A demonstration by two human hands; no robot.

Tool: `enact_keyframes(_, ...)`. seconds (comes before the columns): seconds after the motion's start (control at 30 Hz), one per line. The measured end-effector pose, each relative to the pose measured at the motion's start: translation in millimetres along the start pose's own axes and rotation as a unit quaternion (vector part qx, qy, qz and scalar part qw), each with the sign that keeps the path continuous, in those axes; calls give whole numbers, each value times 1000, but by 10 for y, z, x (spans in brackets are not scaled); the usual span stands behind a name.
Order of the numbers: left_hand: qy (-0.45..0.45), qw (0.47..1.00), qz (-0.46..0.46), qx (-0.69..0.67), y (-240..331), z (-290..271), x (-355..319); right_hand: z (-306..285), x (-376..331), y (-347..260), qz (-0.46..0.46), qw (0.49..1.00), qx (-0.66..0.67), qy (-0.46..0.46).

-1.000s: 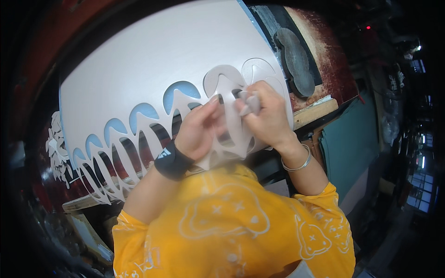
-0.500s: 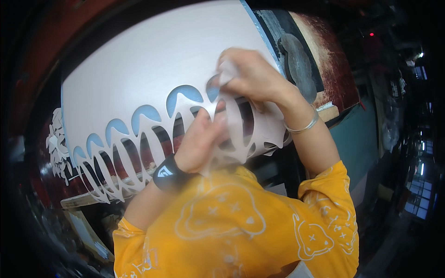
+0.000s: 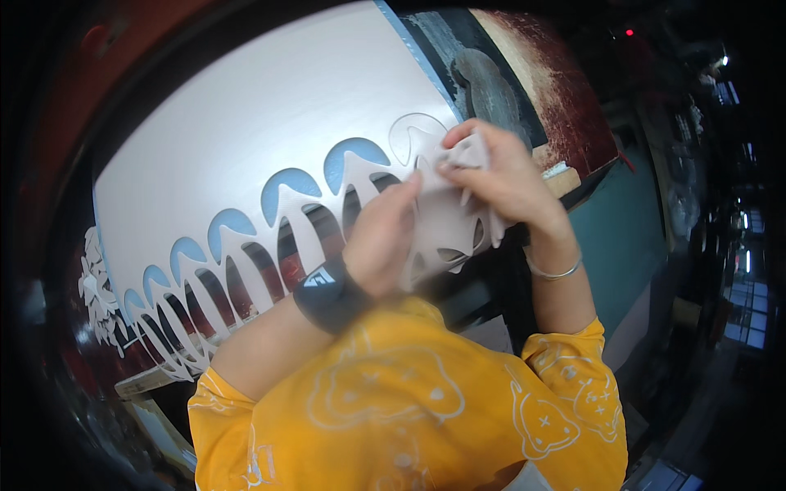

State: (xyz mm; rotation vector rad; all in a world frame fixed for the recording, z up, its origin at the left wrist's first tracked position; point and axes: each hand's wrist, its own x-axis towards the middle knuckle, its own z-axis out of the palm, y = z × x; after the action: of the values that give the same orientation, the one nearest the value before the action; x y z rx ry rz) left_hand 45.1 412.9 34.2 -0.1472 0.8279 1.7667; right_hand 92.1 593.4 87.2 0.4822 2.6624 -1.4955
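Head view: pale sheet [image 3: 270, 106] lying over blue layer [image 3: 357, 150], blue showing through row of cut-outs; perforated near edge overhanging towards yellow shirt [image 3: 385, 393], probably keeping it within reach. Right hand [image 3: 506, 176] gripping pale pieces [image 3: 468, 153] above sheet's right side, fingers curling, seemingly keeping bunch together. Left hand [image 3: 383, 237] touching perforated edge, apparently steadying it; fingers blurring, cannot tell whether pinching or lying loose.

Room above pale sheet [image 3: 254, 114]; dark block [image 3: 489, 90] rightward
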Motion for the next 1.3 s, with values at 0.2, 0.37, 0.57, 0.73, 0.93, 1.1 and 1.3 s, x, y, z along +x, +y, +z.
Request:
enact_keyframes(0.2, -39, 995, 21, -94, 6, -62, 79, 404, -113, 93, -169, 967, -121, 148)
enact_keyframes(0.37, -41, 999, -8, -34, 9, -34, 110, -233, -254, -30, -375, 774, 468, 204)
enact_keyframes(0.57, -123, 989, -35, -78, 33, -43, 318, -280, -157, 82, -92, 982, -3, 167)
enact_keyframes(0.73, -161, 984, -17, -68, 29, -114, 361, 311, -28, 451, -243, 925, -200, 214)
enact_keyframes(0.93, -230, 961, 75, -135, 26, 4, 161, -55, -38, 220, -295, 854, 44, 426)
enact_keyframes(1.1, -202, 959, 103, -168, 57, 48, 159, -430, 250, -208, -306, 919, 111, 222)
enact_keyframes(1.3, -180, 964, 97, -169, 74, -30, 197, 7, 686, -16, -266, 943, -199, -10)
